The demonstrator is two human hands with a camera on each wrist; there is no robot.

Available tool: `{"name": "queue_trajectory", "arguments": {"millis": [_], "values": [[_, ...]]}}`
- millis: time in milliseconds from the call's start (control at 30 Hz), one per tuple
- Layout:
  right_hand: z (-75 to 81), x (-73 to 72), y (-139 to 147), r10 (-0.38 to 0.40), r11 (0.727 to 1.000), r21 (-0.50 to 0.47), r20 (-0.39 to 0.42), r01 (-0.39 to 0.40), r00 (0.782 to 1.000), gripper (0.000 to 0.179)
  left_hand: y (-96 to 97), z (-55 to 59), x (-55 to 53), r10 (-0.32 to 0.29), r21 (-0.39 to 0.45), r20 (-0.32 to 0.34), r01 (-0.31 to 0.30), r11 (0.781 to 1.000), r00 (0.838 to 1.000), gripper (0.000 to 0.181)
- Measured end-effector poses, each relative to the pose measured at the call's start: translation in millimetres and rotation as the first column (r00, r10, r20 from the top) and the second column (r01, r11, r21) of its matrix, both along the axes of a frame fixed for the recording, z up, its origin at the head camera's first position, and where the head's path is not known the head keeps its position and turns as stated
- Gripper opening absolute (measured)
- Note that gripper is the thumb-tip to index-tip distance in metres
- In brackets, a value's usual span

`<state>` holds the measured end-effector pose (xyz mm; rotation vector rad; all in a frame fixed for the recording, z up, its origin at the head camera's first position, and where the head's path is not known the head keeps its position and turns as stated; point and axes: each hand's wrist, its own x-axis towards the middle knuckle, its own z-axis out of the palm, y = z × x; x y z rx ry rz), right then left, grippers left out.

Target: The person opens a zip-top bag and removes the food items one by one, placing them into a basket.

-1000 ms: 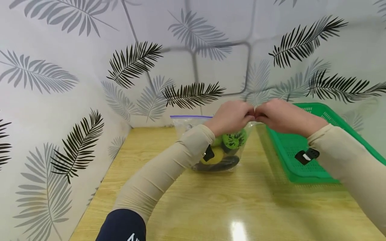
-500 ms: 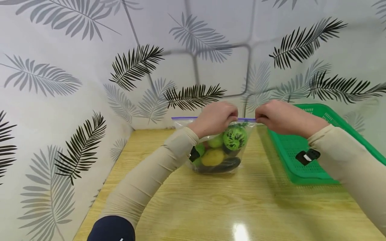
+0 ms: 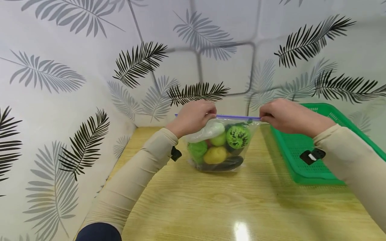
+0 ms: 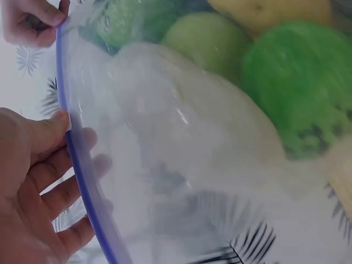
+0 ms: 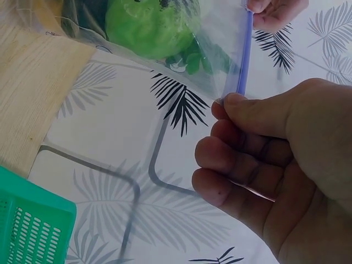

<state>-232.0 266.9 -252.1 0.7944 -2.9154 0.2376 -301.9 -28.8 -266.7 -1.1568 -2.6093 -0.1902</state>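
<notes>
Head: two hands (image 3: 194,115) (image 3: 291,115), one bag (image 3: 218,144)

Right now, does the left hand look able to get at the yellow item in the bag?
Probably not directly: the yellow item sits inside the clear bag, whose plastic blocks the way, and the left hand pinches the purple strip along its top. Whether the strip is sealed is unclear.

On the far side and to my left I face a pale wall covering (image 3: 169,30) printed with black and grey palm fronds and grey lines. Below it lies my glossy wood-grain tabletop (image 3: 193,204), catching white glare (image 3: 241,231) at the near side.
</notes>
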Motion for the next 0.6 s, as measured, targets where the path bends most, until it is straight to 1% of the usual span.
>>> {"name": "queue_trajectory", "arguments": {"millis": [133,200,433,600], "values": [[-0.3,-1.2,-0.3,-0.002,1.0,0.001,0.008,0.002,1.0,0.014,-18.5,-1.6,-3.2,0.005,0.015,-0.022,-0.004,1.0,1.0,0.015],[0.6,-1.9,0.5,0.0,1.0,0.004,0.006,0.0,1.0,0.014,-27.1,-1.1,-5.1,0.009,0.023,-0.023,-0.009,1.0,1.0,0.015],[1.4,-4.5,0.7,0.021,1.0,0.009,-0.007,-0.021,1.0,0.017,-55.4,0.0,-10.6,0.061,0.026,-0.011,-0.061,0.998,0.998,0.016],[0.8,-5.2,-0.3,0.024,0.999,0.021,-0.017,-0.024,1.0,0.017,-72.4,-4.0,-14.0,0.093,0.039,-0.007,-0.092,0.995,0.996,0.015]]}}
